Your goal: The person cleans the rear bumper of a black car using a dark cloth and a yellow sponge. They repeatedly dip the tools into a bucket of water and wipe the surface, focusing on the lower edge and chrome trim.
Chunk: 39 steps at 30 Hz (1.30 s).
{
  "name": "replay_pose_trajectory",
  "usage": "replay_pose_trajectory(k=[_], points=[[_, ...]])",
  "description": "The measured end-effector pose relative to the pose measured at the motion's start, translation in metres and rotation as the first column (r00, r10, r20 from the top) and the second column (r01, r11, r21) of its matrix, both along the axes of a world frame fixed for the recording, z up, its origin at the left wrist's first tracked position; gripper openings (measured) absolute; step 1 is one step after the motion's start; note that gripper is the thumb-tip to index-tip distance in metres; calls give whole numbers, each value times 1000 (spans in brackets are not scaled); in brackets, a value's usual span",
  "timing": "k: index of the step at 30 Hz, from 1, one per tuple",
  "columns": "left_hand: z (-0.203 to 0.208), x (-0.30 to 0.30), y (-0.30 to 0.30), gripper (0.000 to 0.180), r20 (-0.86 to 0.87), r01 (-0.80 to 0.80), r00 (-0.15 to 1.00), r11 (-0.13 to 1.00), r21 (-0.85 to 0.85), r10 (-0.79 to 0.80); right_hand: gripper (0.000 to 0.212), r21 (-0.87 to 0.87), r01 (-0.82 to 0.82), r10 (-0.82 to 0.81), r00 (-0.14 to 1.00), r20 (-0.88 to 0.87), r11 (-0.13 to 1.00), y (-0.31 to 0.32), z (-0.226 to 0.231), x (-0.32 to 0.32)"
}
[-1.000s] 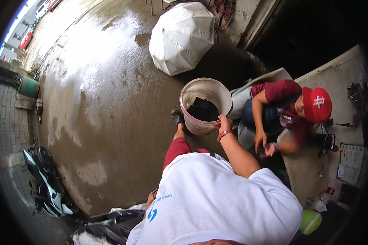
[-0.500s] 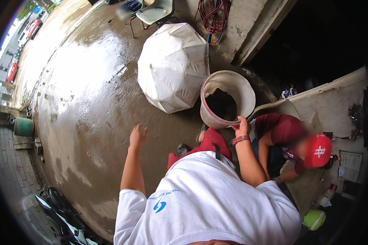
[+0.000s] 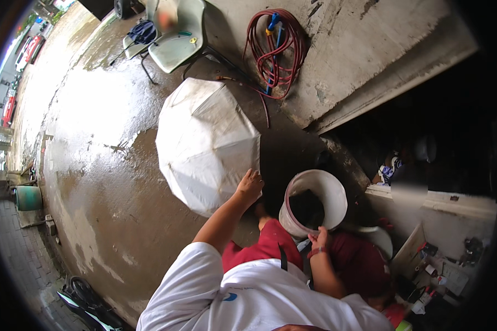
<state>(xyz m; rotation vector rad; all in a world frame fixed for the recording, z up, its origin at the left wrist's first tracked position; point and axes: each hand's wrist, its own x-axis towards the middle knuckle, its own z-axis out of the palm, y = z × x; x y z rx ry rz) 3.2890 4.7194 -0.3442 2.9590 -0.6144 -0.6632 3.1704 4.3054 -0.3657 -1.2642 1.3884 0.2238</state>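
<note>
My right hand (image 3: 320, 239) is closed on the near rim of a whitish plastic bucket (image 3: 337, 201), and a red band circles that wrist. Dark material (image 3: 306, 209), too dim to make out, lies inside the bucket. My left hand (image 3: 250, 185) is at the right edge of an opened white umbrella (image 3: 210, 143), fingers loosely curved and apart. Whether it touches the cloth I cannot tell. The umbrella rests on the wet floor with its top facing left, and its handle is hidden.
Beside my right arm, a person in a dark red shirt (image 3: 361, 265) bends low. Pale chairs (image 3: 176, 47) stand at the far side, near a coiled red hose (image 3: 276, 55) on the wall. A dark doorway (image 3: 425, 121) opens at right. A motorcycle (image 3: 88, 303) stands at lower left.
My left hand has swung forward and right to the umbrella's edge. The view has shifted, so umbrella and bucket appear lower. My right hand still holds the bucket rim, and the other person bends lower.
</note>
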Motion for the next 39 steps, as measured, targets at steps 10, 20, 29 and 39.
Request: replay_pose_trajectory(k=[10,20,29,39], points=[[-33,149,68,20,-106,140,988,920,367,-108,20,-3,-92,91,988,-128,996,3,61,129],[274,28,401,25,33,-362,874,603,711,485,25,-52,-262,261,965,-32,964,124,22,268],[421,-92,638,20,293,-594,769,466,656,568,32,-7,-471,471,882,11,882,279,6,404],[494,-67,807,13,350,-642,643,231,731,681,50,33,-562,561,818,-127,826,470,-103,507]])
